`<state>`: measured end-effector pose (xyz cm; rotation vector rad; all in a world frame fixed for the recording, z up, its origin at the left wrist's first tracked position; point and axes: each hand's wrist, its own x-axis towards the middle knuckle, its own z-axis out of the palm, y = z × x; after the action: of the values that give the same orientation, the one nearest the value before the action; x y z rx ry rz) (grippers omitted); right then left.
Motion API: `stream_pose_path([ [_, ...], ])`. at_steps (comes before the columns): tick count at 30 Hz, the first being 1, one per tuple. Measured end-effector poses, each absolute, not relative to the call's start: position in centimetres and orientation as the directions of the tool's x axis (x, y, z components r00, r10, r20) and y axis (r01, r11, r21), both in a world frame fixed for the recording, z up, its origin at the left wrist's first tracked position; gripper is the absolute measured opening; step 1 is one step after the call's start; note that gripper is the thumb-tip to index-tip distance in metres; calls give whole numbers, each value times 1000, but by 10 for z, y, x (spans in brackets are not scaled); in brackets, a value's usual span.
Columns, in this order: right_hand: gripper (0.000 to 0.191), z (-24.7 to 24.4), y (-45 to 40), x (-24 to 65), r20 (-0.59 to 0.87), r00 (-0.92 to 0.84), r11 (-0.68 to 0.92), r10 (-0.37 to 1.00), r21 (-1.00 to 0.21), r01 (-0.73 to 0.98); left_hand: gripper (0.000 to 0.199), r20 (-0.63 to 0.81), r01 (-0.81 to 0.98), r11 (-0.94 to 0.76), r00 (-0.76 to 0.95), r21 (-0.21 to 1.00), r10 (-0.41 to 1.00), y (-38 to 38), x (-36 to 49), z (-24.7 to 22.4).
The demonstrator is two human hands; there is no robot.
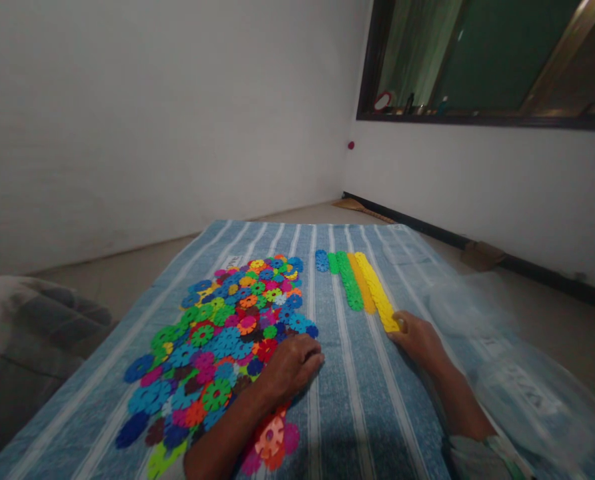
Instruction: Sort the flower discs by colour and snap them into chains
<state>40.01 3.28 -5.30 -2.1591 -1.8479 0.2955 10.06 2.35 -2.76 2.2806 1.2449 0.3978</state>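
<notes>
A wide heap of interlocking plastic discs (227, 340) in many colours lies on the left of the striped cloth. My left hand (293, 365) rests at the heap's right edge, its fingers curled together; whatever they may hold is hidden. To the right, overlapping discs of one colour form lines: a yellow row (375, 287), an orange row (361, 283) and green rows (349, 283), with a short blue group (321, 261) beside them. My right hand (420, 339) pinches a yellow disc (391, 325) at the near end of the yellow row.
Blue-and-white striped cloth (327, 400) covers the surface. Clear plastic bags (537, 400) lie along its right side. Grey fabric (22, 360) shows at the left edge. Beyond are white walls, a window (477, 60) and a brown object (482, 255) on the floor.
</notes>
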Motion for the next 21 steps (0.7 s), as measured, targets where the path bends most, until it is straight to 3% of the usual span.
stream_pose_path([
  [12, 46, -52, 32, 399, 23, 180, -158, 983, -377, 913, 24, 9, 694, -448, 536, 564, 844, 23, 101, -27],
  [21, 48, -55, 30, 412, 46, 181, -132, 982, -521, 843, 24, -15, 706, -455, 550, 543, 835, 22, 101, -25],
])
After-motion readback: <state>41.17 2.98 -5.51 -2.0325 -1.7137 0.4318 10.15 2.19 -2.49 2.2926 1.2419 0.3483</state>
